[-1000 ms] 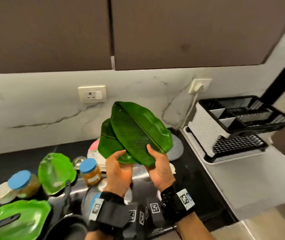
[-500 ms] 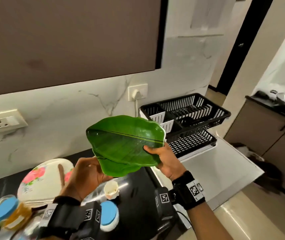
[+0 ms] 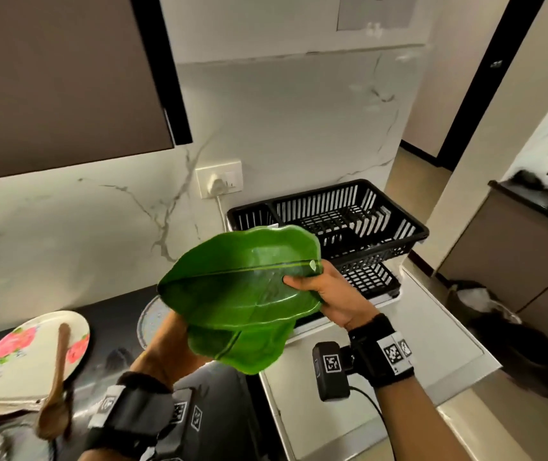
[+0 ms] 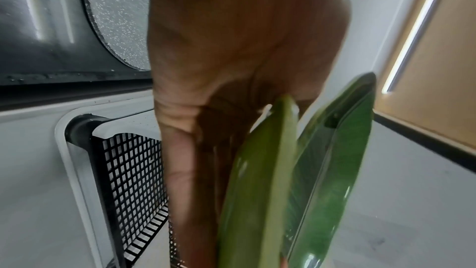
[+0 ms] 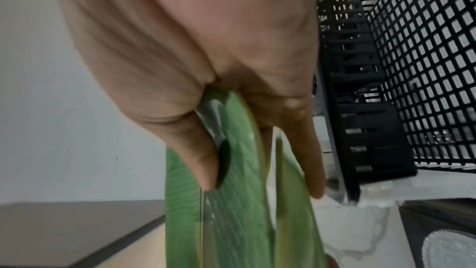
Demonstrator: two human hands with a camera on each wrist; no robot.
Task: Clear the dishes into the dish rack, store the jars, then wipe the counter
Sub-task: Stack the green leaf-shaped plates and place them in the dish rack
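We hold two glossy green leaf-shaped plastic plates (image 3: 242, 287), one overlapping the other, in the air above the edge of the dark bench (image 3: 123, 347). The black slatted two-tier plastic dish rack (image 3: 349, 224) lies just beyond and to the right of the plates, so the coming move runs forward and rightward; our right hand (image 3: 329, 297) is the nearer of the two. Its grip is closed on the plates' right end, thumb on the upper face and fingers (image 5: 311, 162) underneath. Our left hand (image 3: 169, 344) supports the plates from below at their left end; its fingers are hidden behind them, so we cannot tell how tightly that grip closes. The plates' long axis runs left to right, roughly along the rack's front edge, and they lie nearly flat, so we judge they need tipping on edge to enter the slots. Nothing stands between plates and rack. Behind on the bench lie a floral round plate (image 3: 30, 354) with a wooden spoon (image 3: 56, 380), and a speckled grey disc (image 3: 149, 321).
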